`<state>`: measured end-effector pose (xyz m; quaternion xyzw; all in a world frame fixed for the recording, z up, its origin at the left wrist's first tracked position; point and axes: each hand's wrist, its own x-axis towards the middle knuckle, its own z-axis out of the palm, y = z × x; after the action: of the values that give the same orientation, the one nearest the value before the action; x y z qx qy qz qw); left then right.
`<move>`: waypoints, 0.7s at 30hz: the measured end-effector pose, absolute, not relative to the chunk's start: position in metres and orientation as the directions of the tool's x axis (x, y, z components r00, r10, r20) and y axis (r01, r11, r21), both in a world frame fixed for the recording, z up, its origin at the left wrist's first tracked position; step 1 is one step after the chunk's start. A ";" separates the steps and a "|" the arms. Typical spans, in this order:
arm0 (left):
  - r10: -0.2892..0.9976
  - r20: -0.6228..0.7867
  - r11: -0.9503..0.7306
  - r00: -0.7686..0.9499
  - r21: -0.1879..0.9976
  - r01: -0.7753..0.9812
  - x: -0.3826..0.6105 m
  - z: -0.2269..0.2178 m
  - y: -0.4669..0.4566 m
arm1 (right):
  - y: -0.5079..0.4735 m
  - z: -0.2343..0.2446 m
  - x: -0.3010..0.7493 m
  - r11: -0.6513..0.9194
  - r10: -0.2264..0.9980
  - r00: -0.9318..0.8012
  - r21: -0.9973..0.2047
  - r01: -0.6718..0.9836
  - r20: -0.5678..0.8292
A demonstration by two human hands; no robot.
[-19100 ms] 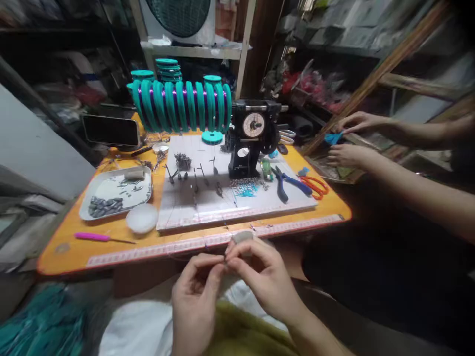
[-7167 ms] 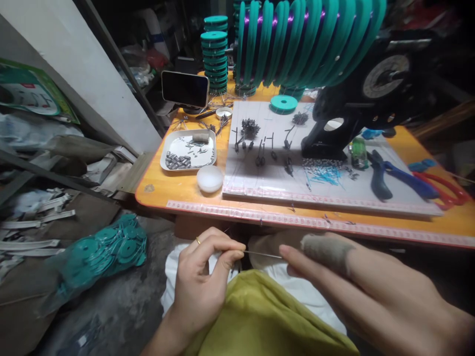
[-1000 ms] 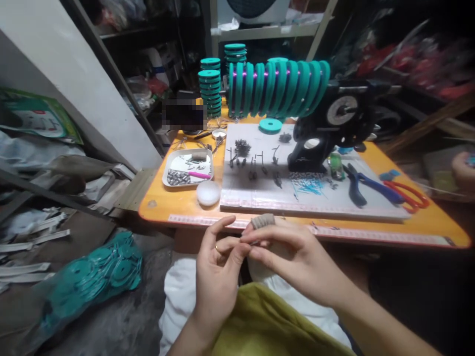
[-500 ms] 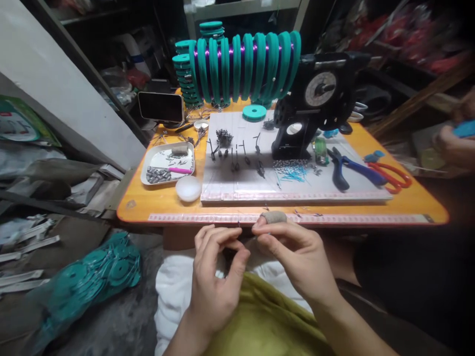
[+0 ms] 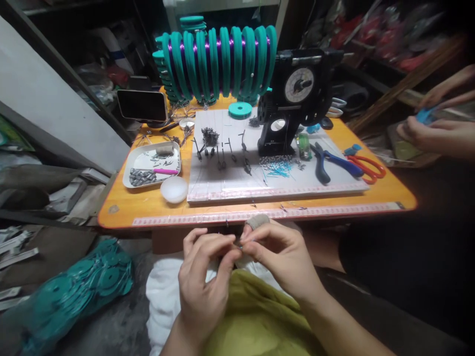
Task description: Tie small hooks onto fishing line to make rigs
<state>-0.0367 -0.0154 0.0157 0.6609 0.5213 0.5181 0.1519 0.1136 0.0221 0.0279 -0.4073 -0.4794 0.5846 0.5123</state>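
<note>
Over my lap, just in front of the table's near edge, my left hand (image 5: 206,274) is closed in a pinch with thumb and forefinger. My right hand (image 5: 278,257) is closed too, its fingertips almost meeting the left ones; a grey wrap (image 5: 257,221) covers one finger. Between the fingertips shows a tiny thin piece (image 5: 241,247) with a bit of blue, too small to name. Beyond the hands, a measuring tape strip (image 5: 200,217) runs along the table edge, and small dark bits (image 5: 284,207) lie near it.
Green spools (image 5: 222,64) with purple line hang on a black machine (image 5: 285,99). On the white board (image 5: 208,185) are blue-handled pliers (image 5: 337,163) and small beads. Red-handled scissors (image 5: 371,170), a parts tray (image 5: 128,185), a bowl (image 5: 174,190) and a phone (image 5: 143,105) stand around. Another person's hands (image 5: 426,128) are at right.
My hands have drawn closer, so the fingertips nearly touch. The view has shifted, moving the table left in the picture. The other person's hands show more fully.
</note>
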 end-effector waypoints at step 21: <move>0.872 0.481 -0.411 -0.092 0.821 0.395 -0.038 0.007 -0.012 | 0.127 0.046 0.243 0.239 0.829 -0.139 -0.119 0.964 0.541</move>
<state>-0.0380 -0.0118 0.0072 0.6376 0.4969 0.5469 0.2179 0.2427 0.1267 0.0464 -0.6030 -0.7434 -0.1299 0.2586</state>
